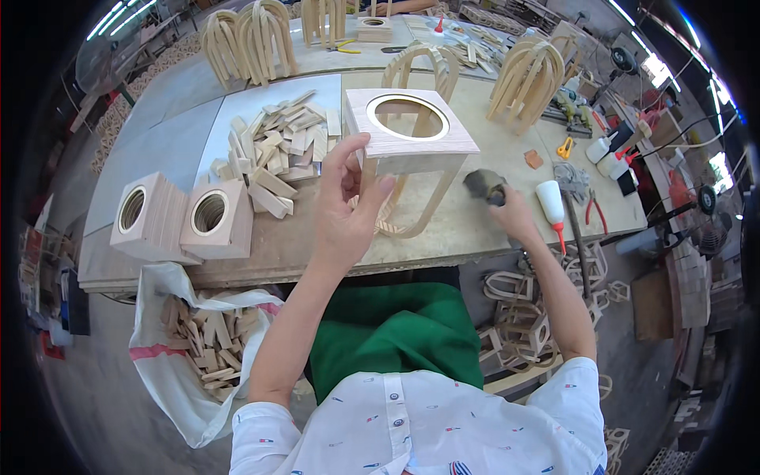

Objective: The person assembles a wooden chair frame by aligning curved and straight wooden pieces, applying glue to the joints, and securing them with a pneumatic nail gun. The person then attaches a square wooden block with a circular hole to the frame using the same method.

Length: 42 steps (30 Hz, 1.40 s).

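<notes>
Near the middle of the workbench, my left hand [346,204] grips a wooden stool-like frame [421,148] at its left corner, thumb and fingers around an upright. Its square top board has a round, pale-rimmed hole, and thin bent-wood legs run down below. To the right, my right hand [514,215] is closed on a dark grey tool [480,185], just beside the frame's legs. Motion blurs the tool, so its kind does not show. A white glue bottle [551,202] with a red nozzle lies right of that hand.
Loose wood blocks [277,134] are heaped left of the frame. Two stacks of holed square boards [218,218] stand at the bench's left edge. Bent-wood frames [526,83] stand farther back. A hammer [575,226] and red-handled pliers [595,212] lie right. Below, a white sack [198,423] holds offcuts.
</notes>
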Motion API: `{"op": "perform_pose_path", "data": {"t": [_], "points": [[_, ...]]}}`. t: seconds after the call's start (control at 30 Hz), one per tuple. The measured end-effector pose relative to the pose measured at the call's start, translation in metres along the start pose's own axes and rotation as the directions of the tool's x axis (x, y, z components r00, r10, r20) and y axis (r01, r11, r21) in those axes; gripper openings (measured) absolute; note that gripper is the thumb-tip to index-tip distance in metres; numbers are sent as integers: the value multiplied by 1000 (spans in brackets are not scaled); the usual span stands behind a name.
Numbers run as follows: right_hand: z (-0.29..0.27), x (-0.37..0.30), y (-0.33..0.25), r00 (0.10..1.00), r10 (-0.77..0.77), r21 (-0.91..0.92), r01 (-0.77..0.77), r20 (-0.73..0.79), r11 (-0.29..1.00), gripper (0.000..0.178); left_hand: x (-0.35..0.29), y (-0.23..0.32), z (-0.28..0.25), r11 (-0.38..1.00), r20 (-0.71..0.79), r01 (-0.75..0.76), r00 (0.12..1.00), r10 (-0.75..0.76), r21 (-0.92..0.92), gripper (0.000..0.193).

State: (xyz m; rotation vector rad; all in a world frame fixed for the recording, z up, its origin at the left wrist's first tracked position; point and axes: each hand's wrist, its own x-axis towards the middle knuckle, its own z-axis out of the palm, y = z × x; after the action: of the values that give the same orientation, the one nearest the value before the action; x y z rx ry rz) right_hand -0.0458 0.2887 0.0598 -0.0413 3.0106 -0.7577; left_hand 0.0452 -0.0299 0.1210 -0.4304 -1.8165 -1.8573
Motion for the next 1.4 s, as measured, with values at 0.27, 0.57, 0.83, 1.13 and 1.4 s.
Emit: {"op": "perform_pose_path", "data": {"t": [0.27, 0.57, 0.83, 1.13, 1.4], "points": [[-160, -93, -109, 994, -65, 371, 93, -86, 924, 24, -5, 15, 1, 992, -6, -42, 999, 43, 118, 51], [-204, -137, -207, 932, -353, 477, 272, 87, 836, 30, -10, 17, 10, 977, -2, -145, 989, 147, 154, 49], [-192, -133, -215, 910, -369, 416, 266, 188, 869, 28, -12, 19, 9, 948, 65, -191, 982, 180, 255, 48], [-191, -133, -214, 931, -318, 420, 219, 182, 881, 25, -11, 17, 15, 966, 9, -166, 986, 167, 198, 49], [-190, -138, -217, 942, -293, 427, 200, 163, 882, 24, -12, 19, 15, 961, 26, -135, 991, 133, 240, 49]]}}
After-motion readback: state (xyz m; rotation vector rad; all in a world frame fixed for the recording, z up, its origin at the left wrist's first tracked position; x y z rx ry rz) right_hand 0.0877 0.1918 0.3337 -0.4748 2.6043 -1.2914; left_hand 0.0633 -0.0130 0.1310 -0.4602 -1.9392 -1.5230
